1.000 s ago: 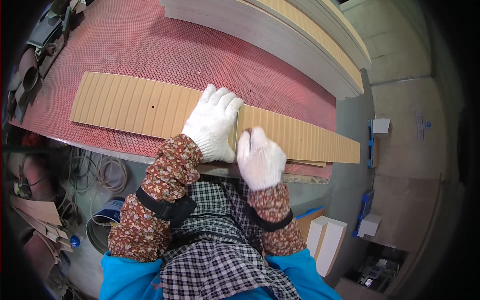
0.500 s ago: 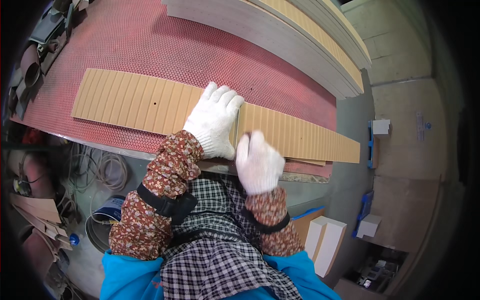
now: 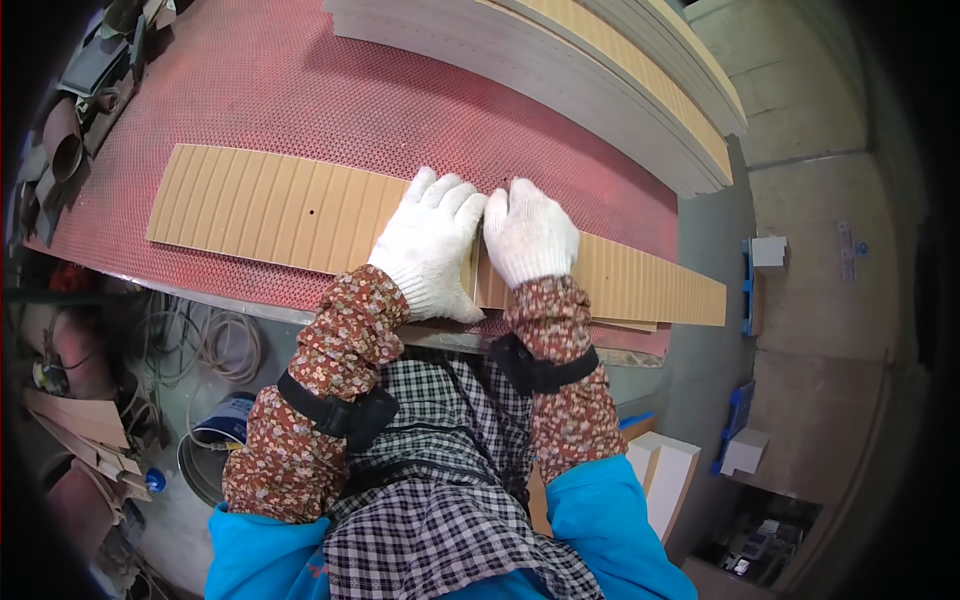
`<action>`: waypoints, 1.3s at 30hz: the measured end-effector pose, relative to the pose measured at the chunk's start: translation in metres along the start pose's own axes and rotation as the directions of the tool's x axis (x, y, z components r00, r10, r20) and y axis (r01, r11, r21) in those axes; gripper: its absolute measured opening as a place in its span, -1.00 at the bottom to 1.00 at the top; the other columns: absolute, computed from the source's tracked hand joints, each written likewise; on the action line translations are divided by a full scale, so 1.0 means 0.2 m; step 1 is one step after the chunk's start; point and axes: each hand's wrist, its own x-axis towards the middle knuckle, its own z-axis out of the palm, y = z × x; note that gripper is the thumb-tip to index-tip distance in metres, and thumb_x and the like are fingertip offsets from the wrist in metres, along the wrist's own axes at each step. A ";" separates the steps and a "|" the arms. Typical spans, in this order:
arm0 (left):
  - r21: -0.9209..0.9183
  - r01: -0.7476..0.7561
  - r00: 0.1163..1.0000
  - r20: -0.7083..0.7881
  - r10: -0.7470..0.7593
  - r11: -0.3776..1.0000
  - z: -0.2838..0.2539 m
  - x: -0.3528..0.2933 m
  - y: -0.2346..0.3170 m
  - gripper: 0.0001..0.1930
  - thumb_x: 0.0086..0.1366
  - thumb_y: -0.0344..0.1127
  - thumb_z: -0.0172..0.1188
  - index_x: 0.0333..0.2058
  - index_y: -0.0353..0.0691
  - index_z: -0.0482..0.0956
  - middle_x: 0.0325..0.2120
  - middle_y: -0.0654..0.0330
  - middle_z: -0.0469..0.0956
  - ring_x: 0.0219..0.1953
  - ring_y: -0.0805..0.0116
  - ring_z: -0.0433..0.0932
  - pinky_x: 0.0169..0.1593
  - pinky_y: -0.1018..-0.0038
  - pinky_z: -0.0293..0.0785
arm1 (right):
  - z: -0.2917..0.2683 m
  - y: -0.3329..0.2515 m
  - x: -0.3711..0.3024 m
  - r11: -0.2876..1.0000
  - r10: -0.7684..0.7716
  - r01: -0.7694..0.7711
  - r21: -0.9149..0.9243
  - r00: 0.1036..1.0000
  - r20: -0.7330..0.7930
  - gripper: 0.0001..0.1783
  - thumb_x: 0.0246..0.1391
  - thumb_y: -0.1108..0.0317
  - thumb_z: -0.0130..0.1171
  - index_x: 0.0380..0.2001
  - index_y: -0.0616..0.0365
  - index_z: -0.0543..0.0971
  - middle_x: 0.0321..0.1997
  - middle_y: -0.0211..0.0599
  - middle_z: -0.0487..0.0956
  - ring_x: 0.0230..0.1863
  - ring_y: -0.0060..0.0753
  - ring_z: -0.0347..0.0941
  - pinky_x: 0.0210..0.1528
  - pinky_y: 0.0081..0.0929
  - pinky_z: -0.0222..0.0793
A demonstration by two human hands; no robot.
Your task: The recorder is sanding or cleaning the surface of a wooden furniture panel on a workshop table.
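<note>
A long tan grooved board (image 3: 270,210) lies across the table, with a narrow groove or seam near its middle. My left hand (image 3: 428,245), in a white knit glove, lies flat on the board just left of that seam, thumb spread toward the near edge. On the seam's right side, my right hand (image 3: 530,232), also gloved, is closed with its knuckles up near the board's far edge. A small dark bit shows at its fingertips; whatever it grips is mostly hidden. Another board's edge (image 3: 630,325) peeks out under the right part.
Red mesh matting (image 3: 400,110) covers the table. Stacked long boards (image 3: 560,95) stand along its far right side. Dark scraps (image 3: 65,140) line the left edge. On the floor are coiled hoses (image 3: 230,345), a metal can (image 3: 215,435) and white boxed pieces (image 3: 668,480).
My right hand has moved away from me along the seam, from the board's near part to its far edge. My left hand stays in place on the board.
</note>
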 end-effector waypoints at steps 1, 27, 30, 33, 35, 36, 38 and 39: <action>0.003 0.005 1.000 0.004 -0.005 1.000 0.00 0.00 0.00 0.10 -0.33 0.09 0.64 0.18 -0.43 0.42 0.10 -0.08 0.48 0.30 -0.09 0.38 0.54 -0.07 0.04 | 0.01 -0.01 0.02 1.000 -0.015 0.015 -0.017 1.000 0.007 -0.56 0.40 0.02 -0.07 -0.26 0.16 0.60 -0.34 0.20 0.71 -0.23 0.29 0.69 -0.08 0.10 0.59; 0.101 -0.012 0.960 0.279 -0.017 0.995 -0.15 0.06 0.03 0.25 -0.34 0.18 0.69 0.28 -0.43 0.31 0.21 -0.18 0.40 0.35 -0.24 0.28 0.52 -0.08 0.08 | 0.14 0.98 -0.57 0.894 0.429 -0.241 0.377 0.705 -0.565 -0.69 0.38 0.11 0.16 -0.39 0.09 0.52 -0.59 -0.04 0.61 -0.53 0.14 0.60 -0.46 0.03 0.50; 0.172 0.019 0.944 0.322 -0.075 0.985 -0.16 0.08 0.11 0.28 -0.33 0.20 0.69 0.29 -0.46 0.28 0.21 -0.19 0.39 0.31 -0.23 0.30 0.47 -0.06 0.16 | 0.16 1.18 -0.55 0.857 0.510 -0.331 0.395 0.654 -0.559 -0.66 0.40 0.05 0.12 -0.34 0.07 0.53 -0.60 -0.04 0.61 -0.51 0.12 0.62 -0.46 0.03 0.50; 0.279 -0.010 0.923 0.373 -0.098 0.960 -0.13 0.13 0.21 0.33 -0.30 0.27 0.67 0.34 -0.45 0.23 0.23 -0.18 0.37 0.35 -0.19 0.27 0.46 -0.08 0.15 | 0.21 1.26 -0.54 0.805 0.584 -0.314 0.504 0.569 -0.578 -0.68 0.40 0.06 0.12 -0.34 0.05 0.53 -0.61 -0.06 0.60 -0.52 0.12 0.61 -0.45 0.03 0.50; 0.348 -0.126 0.916 0.401 -0.026 0.929 -0.08 0.20 0.31 0.32 -0.26 0.32 0.64 0.35 -0.42 0.23 0.25 -0.16 0.37 0.38 -0.15 0.25 0.48 -0.08 0.10 | 0.27 1.29 -0.52 0.783 0.611 -0.308 0.541 0.542 -0.576 -0.69 0.40 0.06 0.12 -0.33 0.03 0.54 -0.62 -0.08 0.60 -0.53 0.09 0.61 -0.46 0.01 0.50; 0.358 -0.145 0.914 0.407 -0.014 0.923 -0.05 0.24 0.37 0.32 -0.26 0.32 0.64 0.35 -0.42 0.23 0.25 -0.16 0.37 0.38 -0.15 0.25 0.48 -0.08 0.10 | 0.30 1.30 -0.51 0.776 0.618 -0.300 0.555 0.535 -0.576 -0.70 0.40 0.06 0.12 -0.33 0.01 0.55 -0.63 -0.10 0.59 -0.54 0.07 0.61 -0.47 -0.01 0.50; 0.315 -0.168 0.887 0.461 0.004 0.934 0.02 0.34 0.49 0.30 -0.20 0.34 0.61 0.37 -0.39 0.23 0.27 -0.14 0.37 0.41 -0.13 0.24 0.52 -0.07 0.05 | 0.36 1.30 -0.48 0.811 0.574 -0.252 0.528 0.520 -0.633 -0.71 0.39 0.06 0.13 -0.32 0.00 0.55 -0.64 -0.13 0.59 -0.54 0.02 0.62 -0.48 -0.05 0.51; 0.325 -0.181 0.885 0.465 0.010 0.928 0.07 0.39 0.54 0.30 -0.20 0.34 0.61 0.37 -0.39 0.23 0.27 -0.14 0.37 0.41 -0.13 0.24 0.52 -0.07 0.05 | 0.38 1.31 -0.46 0.855 0.508 -0.203 0.477 0.515 -0.690 -0.72 0.39 0.05 0.14 -0.32 -0.02 0.55 -0.65 -0.16 0.58 -0.55 -0.02 0.63 -0.49 -0.09 0.51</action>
